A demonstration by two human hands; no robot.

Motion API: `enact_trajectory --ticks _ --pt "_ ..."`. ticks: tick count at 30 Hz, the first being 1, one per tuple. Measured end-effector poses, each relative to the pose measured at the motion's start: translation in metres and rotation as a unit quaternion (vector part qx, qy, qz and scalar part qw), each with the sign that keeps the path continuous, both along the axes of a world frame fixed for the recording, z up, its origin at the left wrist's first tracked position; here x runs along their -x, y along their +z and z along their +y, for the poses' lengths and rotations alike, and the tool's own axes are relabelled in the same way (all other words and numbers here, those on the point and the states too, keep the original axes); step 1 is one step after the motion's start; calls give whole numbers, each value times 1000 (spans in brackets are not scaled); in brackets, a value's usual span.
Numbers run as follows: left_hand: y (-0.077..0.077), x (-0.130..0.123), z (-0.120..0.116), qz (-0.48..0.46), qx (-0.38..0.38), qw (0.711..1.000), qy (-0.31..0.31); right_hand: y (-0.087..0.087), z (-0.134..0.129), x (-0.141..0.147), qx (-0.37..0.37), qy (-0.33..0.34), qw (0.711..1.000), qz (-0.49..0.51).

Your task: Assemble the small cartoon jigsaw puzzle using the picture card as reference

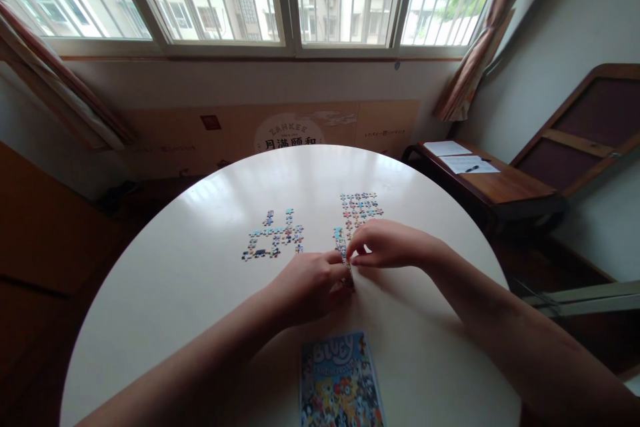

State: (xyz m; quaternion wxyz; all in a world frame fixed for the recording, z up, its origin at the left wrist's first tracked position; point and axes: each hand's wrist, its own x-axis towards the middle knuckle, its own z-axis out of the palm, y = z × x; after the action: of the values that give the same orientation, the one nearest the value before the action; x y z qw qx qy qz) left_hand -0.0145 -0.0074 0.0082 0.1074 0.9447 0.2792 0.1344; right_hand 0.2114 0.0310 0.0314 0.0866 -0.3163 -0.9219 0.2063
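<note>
Small jigsaw pieces lie in two groups on the round white table. One group is at the left, partly joined, with gaps in it. Rows of loose pieces lie at the right, running toward me. My left hand rests low over the near end of a narrow strip of pieces, its fingers bent and touching it. My right hand meets the strip from the right, thumb and fingertips curled close together. Whatever piece either hand pinches is too small or hidden to name.
A Bluey picture sheet or box lid lies near me on the white table. Beyond the table's right edge stands a wooden side table with papers and a pen. A large printed carton is under the window.
</note>
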Motion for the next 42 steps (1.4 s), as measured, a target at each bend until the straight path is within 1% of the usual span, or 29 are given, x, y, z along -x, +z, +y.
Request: enact_trajectory --ticks 4,7,13,19,24,32,36,42 --pt "-2 -1 1 -3 2 1000 17 -1 0 1 -1 -3 1000 -4" --pt "-1 -1 1 -4 2 1000 16 -1 1 1 -1 -5 1000 -4" --pt "3 1 0 -10 15 1000 -4 -1 1 1 0 -7 1000 -5" --pt "1 1 2 -3 -3 1000 9 -2 1 2 -11 -18 1000 -5" --pt "-2 3 5 5 -23 1000 18 -1 2 1 -47 -49 998 9" --pt "-4 4 9 18 -29 999 26 -2 12 -14 -84 -132 983 92" --pt "-4 3 9 16 -36 999 26 -4 15 -16 -102 -155 974 132" --pt "-3 3 8 5 -54 998 24 -9 19 -20 -126 -181 961 168"
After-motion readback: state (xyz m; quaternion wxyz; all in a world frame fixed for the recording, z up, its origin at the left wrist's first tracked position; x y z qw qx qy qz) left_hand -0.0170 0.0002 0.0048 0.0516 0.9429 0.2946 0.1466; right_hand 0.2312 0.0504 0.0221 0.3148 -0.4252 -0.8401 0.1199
